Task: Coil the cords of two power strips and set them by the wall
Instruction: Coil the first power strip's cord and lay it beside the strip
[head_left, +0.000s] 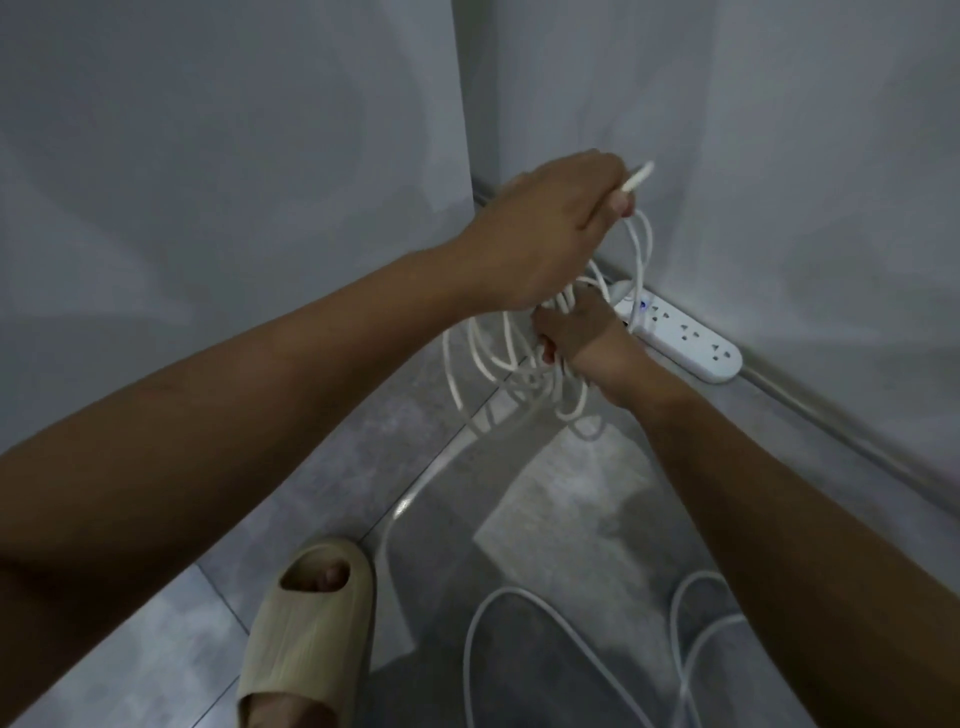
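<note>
A white power strip (685, 340) lies on the floor against the right wall, near the corner. Just in front of it my right hand (576, 327) grips a bundle of white cord loops (509, 364) that hang above the floor. My left hand (550, 228) is raised above the bundle and pinches a stretch of the same white cord (640, 174), which runs down in a loop to the bundle. More white cord (519, 603) trails loose over the floor toward the bottom of the view.
Two grey walls meet in a corner (475, 192) behind the hands. The floor (566, 499) is grey tile. My foot in a beige slipper (311, 634) stands at the bottom, left of the loose cord.
</note>
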